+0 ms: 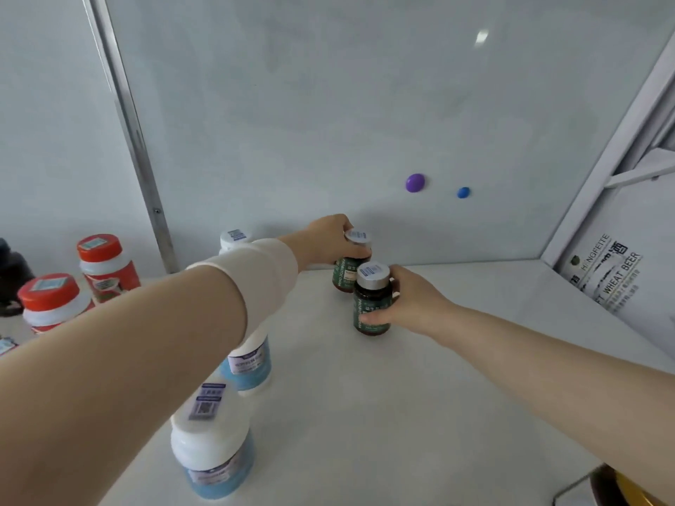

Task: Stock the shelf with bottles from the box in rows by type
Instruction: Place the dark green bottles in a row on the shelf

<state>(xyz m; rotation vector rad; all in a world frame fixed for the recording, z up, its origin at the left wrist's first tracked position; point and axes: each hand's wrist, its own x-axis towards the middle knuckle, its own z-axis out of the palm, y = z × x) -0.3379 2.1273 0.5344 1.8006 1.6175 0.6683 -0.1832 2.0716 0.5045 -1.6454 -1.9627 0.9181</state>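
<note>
My left hand grips the far green bottle by its top. My right hand wraps the near green bottle. Both stand upright on the shelf, right of the blue bottles.

one wide-angle view from the head, close above the shelf, facing forward and down toward its back edge and the white panel behind; the shelf's back right corner sits at frame right.
</note>
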